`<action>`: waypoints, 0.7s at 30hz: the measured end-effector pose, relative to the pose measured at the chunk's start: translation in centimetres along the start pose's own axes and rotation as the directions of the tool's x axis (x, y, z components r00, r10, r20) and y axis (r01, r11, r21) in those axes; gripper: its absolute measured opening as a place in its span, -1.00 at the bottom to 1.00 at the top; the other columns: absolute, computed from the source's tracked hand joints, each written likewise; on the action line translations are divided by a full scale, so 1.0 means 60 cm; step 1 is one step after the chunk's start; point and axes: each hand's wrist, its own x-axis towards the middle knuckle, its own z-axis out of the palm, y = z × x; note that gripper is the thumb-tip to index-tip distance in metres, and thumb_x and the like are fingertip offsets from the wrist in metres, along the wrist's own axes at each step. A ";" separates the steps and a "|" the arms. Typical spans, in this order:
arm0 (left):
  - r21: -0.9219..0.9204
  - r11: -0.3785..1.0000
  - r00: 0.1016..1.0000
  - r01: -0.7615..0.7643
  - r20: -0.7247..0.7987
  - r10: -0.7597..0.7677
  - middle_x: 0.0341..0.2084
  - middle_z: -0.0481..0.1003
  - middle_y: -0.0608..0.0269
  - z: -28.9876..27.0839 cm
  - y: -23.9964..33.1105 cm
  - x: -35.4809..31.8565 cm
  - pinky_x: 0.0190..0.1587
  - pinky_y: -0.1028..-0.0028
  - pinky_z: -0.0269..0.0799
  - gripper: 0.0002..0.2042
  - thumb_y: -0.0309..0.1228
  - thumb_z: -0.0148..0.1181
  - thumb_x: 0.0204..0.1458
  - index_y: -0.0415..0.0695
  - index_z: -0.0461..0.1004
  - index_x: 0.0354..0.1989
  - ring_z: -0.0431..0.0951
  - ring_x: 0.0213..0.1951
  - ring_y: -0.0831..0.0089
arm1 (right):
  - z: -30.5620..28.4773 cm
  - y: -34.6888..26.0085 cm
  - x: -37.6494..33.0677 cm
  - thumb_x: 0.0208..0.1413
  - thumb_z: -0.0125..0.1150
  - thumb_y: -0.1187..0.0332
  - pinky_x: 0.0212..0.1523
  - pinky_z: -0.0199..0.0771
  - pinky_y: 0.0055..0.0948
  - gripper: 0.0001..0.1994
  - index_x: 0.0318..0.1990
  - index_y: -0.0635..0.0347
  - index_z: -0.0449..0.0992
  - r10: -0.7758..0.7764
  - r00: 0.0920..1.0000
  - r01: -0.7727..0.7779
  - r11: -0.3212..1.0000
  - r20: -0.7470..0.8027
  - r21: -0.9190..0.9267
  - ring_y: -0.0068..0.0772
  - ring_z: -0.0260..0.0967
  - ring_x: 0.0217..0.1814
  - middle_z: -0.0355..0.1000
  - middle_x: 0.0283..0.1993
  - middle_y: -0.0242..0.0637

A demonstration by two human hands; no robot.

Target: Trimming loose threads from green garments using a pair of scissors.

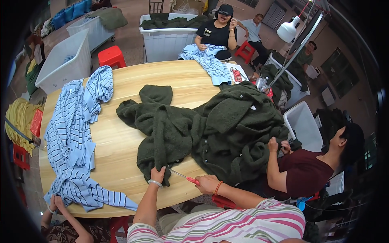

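Observation:
Near the table's front edge, my left hand (pixel 159 175) is closed on the lower edge of a dark green fuzzy garment (pixel 166 129). My right hand (pixel 208 184), just to its right, grips a red-handled tool (pixel 192 180). The tool's thin metal shaft points left toward the cloth by my left fingers. Its exact kind is too small to tell. A larger heap of dark green garments (pixel 239 117), with small light buttons, lies against the garment on its right.
Blue striped garments (pixel 73 129) cover the left of the wooden table (pixel 115 170), where a person's hands (pixel 56 202) work. On the right a co-worker (pixel 308 168) handles green cloth. Across sits another person (pixel 219 32) with striped cloth. White bins (pixel 170 44) and red stools (pixel 111 56) surround the table.

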 end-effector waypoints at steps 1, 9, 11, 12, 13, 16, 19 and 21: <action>0.015 1.000 1.000 0.005 0.013 -0.005 -0.41 0.57 0.07 0.002 0.003 -0.002 -0.26 0.47 0.40 -0.75 -0.40 0.17 -0.03 -0.35 0.49 -0.25 0.53 -0.35 0.44 | 0.005 0.004 0.001 0.04 0.06 0.18 -0.22 0.40 -0.10 -0.76 -0.22 0.10 0.46 0.002 1.000 -0.002 1.000 -0.001 -0.001 -0.01 0.45 -0.25 0.48 -0.37 -0.05; -0.055 0.998 0.999 0.031 0.016 -0.030 -0.40 0.57 0.04 0.006 -0.029 0.007 -0.24 0.45 0.40 -0.74 -0.38 0.18 -0.03 -0.35 0.49 -0.26 0.56 -0.34 0.37 | 0.030 -0.002 0.001 0.01 0.09 0.18 -0.22 0.39 -0.10 -0.77 -0.27 0.10 0.47 -0.052 0.997 0.054 0.998 0.056 -0.033 0.00 0.45 -0.28 0.48 -0.41 -0.05; -0.030 0.998 0.998 0.049 0.027 -0.048 -0.40 0.57 0.05 0.002 -0.016 0.008 -0.24 0.44 0.41 -0.74 -0.37 0.19 -0.03 -0.35 0.49 -0.26 0.56 -0.34 0.37 | 0.026 -0.002 0.005 0.01 0.09 0.17 -0.22 0.39 -0.09 -0.77 -0.27 0.10 0.47 -0.045 0.998 0.047 0.998 0.041 -0.034 0.01 0.45 -0.27 0.48 -0.40 -0.05; -0.029 0.999 0.999 0.044 0.020 -0.043 -0.40 0.57 0.05 0.000 -0.020 0.008 -0.24 0.44 0.41 -0.74 -0.37 0.19 -0.03 -0.35 0.49 -0.26 0.56 -0.34 0.37 | 0.022 -0.005 0.008 0.01 0.09 0.16 -0.22 0.40 -0.09 -0.76 -0.27 0.09 0.47 -0.041 0.999 0.041 0.999 0.026 -0.029 0.01 0.45 -0.27 0.48 -0.39 -0.05; -0.007 1.000 1.000 0.019 0.001 -0.019 -0.41 0.57 0.05 -0.001 -0.028 0.006 -0.24 0.45 0.41 -0.74 -0.38 0.19 -0.03 -0.34 0.49 -0.26 0.56 -0.34 0.38 | 0.016 -0.007 0.008 0.01 0.09 0.16 -0.22 0.40 -0.09 -0.76 -0.27 0.09 0.47 -0.049 0.999 0.049 0.998 0.021 -0.031 0.01 0.45 -0.27 0.48 -0.39 -0.05; -0.014 1.000 1.000 0.026 -0.003 -0.026 -0.43 0.57 0.07 -0.011 -0.020 0.009 -0.27 0.46 0.41 -0.76 -0.40 0.20 -0.04 -0.35 0.50 -0.28 0.55 -0.38 0.40 | -0.005 -0.014 0.015 0.04 0.06 0.15 -0.22 0.40 -0.08 -0.75 -0.26 0.09 0.48 0.008 0.997 -0.007 1.000 -0.082 0.016 0.01 0.45 -0.24 0.48 -0.36 -0.05; -0.020 1.000 1.000 0.010 -0.023 -0.010 -0.45 0.57 0.08 -0.004 -0.019 0.012 -0.29 0.47 0.41 -0.77 -0.41 0.20 -0.04 -0.35 0.51 -0.31 0.54 -0.41 0.41 | -0.017 -0.012 0.019 0.04 0.06 0.15 -0.22 0.40 -0.08 -0.76 -0.27 0.09 0.48 -0.032 0.994 0.031 0.999 -0.100 -0.006 0.01 0.45 -0.25 0.48 -0.36 -0.05; 0.084 0.996 0.999 0.030 -0.020 -0.028 -0.49 0.56 0.02 0.004 -0.007 0.017 -0.34 0.41 0.41 -0.71 -0.32 0.25 -0.07 -0.37 0.51 -0.37 0.53 -0.45 0.37 | -0.014 -0.009 0.015 0.04 0.05 0.15 -0.22 0.40 -0.08 -0.75 -0.26 0.10 0.47 -0.035 0.994 0.035 0.999 -0.103 -0.003 0.00 0.45 -0.25 0.48 -0.36 -0.05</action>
